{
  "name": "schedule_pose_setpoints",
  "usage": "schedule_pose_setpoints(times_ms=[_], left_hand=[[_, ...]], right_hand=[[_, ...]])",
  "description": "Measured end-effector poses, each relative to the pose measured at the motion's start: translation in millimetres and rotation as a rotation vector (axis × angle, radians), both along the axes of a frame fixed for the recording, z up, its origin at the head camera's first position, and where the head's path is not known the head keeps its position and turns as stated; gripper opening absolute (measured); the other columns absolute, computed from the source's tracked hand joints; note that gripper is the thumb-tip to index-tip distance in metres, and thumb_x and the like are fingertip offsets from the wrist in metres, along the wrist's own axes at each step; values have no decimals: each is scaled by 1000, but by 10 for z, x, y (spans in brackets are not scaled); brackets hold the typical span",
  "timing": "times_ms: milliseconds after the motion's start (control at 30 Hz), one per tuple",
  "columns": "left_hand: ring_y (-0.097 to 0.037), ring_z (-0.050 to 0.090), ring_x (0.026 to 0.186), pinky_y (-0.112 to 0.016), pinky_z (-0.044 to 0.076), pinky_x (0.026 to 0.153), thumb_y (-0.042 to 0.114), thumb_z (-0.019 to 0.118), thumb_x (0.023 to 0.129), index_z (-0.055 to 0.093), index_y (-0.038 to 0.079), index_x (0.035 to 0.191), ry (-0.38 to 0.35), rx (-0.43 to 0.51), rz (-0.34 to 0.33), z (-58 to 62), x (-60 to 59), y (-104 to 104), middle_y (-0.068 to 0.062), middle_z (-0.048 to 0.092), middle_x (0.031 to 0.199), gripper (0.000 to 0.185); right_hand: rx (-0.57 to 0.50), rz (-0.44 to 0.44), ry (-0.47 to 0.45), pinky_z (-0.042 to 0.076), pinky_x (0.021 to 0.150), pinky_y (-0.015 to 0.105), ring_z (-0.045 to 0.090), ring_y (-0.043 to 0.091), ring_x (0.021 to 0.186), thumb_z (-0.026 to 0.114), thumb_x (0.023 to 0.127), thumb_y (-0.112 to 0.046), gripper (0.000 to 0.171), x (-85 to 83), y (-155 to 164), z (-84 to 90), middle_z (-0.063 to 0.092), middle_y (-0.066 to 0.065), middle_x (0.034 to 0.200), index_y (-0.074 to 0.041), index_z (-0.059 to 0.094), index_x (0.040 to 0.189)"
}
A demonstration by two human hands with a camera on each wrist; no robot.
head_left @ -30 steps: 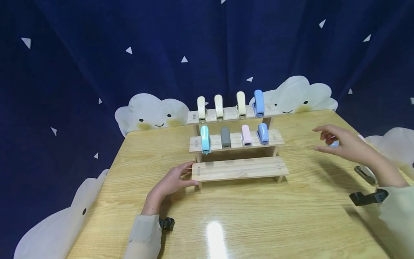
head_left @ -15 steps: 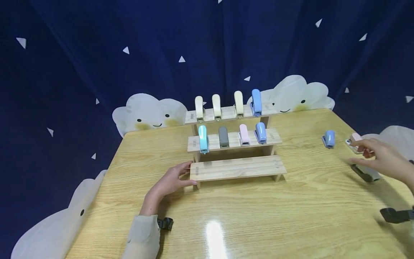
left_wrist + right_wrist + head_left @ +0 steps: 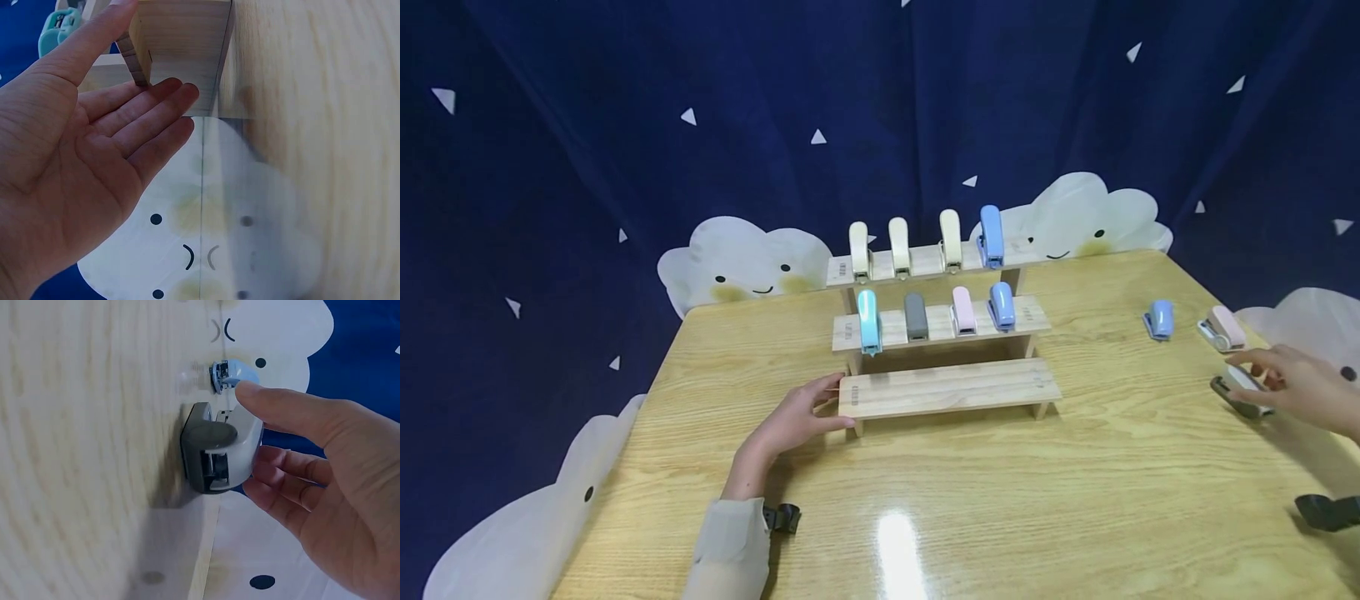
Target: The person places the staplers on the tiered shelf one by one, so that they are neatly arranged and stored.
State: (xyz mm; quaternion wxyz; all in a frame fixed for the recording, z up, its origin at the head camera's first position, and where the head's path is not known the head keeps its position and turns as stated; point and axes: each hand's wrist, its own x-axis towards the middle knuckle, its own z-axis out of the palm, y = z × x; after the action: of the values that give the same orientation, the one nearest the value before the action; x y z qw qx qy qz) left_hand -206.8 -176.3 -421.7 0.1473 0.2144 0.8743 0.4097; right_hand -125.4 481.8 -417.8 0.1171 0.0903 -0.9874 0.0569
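Change: right hand (image 3: 1296, 385) has dropped from near the pink stapler (image 3: 1221, 327) to the grey stapler (image 3: 1240, 392), while the left hand has kept its place at the rack.
Landmark: wooden rack (image 3: 943, 350) of three steps stands mid-table on the wooden table (image 3: 1000, 500); its two upper steps carry eight staplers, its lowest step (image 3: 947, 387) carries none.
Left hand: left hand (image 3: 797, 421) lies with fingers straight, clasping nothing, touching the rack's lowest step at its left end; the left wrist view shows the fingertips (image 3: 181, 94) against the step's wooden end (image 3: 181, 47).
Right hand: well to the right of the rack, it has thumb and fingers loosely cupped about the grey stapler (image 3: 219, 447), thumb over the top, fingers at its far side; whether they press it yet I cannot tell.
Grey stapler: lies flat on the table near its right edge, long axis running roughly toward the rack, right hand by far the nearer.
Loose neighbours: blue stapler (image 3: 1160, 319) and pink stapler sit on the table behind the grey one, between it and the rack's right end, untouched.
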Motion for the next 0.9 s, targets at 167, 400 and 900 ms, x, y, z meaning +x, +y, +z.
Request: schedule_pose_setpoints(times_ms=[167,400,900], left_hand=[[-38,45,138,-52,38,116,34,76,85,30,9,154,-5,-4,2,16,13,3,-16,43,153,87],[-39,44,138,-54,38,115,35,75,86,29,9,154,-5,-12,3,9,12,-8,-17,41,154,86],[-38,44,139,-53,38,115,35,75,85,30,10,154,-12,-13,13,1,13,-4,-17,43,153,86]], right_hand=[[-13,-29,-46,32,50,18,33,-8,59,85,74,-26,55,38,35,-28,57,0,77,5,60,112],[-136,-61,-74,39,50,17,36,-13,61,88,69,-19,67,107,112,-80,56,7,77,12,51,116],[-226,-33,48,34,50,10,33,-15,66,93,58,-14,76,187,236,-244,48,-8,74,11,47,113]])
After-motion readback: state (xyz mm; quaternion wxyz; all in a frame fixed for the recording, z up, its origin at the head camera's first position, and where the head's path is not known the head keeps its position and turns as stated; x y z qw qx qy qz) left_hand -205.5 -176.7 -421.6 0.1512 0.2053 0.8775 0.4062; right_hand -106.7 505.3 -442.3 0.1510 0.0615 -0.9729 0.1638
